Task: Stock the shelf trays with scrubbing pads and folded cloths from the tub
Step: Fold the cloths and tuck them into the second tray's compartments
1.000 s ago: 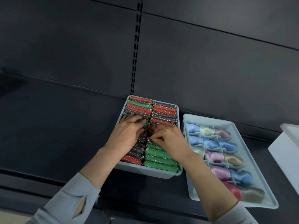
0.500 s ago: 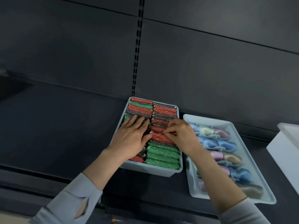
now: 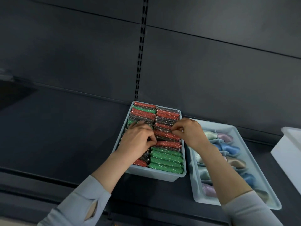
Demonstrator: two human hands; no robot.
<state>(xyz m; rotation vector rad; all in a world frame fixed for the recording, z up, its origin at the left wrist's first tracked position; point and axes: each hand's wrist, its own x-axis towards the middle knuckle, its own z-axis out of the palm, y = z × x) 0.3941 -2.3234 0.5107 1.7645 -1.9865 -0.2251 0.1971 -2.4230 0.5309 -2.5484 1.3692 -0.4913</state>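
Note:
A pale blue tray on the dark shelf holds two columns of glittery scrubbing pads standing on edge, in red, green and grey. My left hand lies over the left column, its thumb and forefinger pinching the left end of a red pad in the right column. The fingers of my right hand are curled and pinch the same pad's right end. Part of the left column is hidden under my left hand.
To the right lies a longer pale blue tray with rolled satin cloths in blue, pink, green and beige; my right forearm crosses it. A white tub stands at the far right. The dark shelf back panel rises behind.
My left hand went from lying flat on the left column to pinching the red pad's left end. My right hand stayed at the pad's right end, and the view drew slightly closer.

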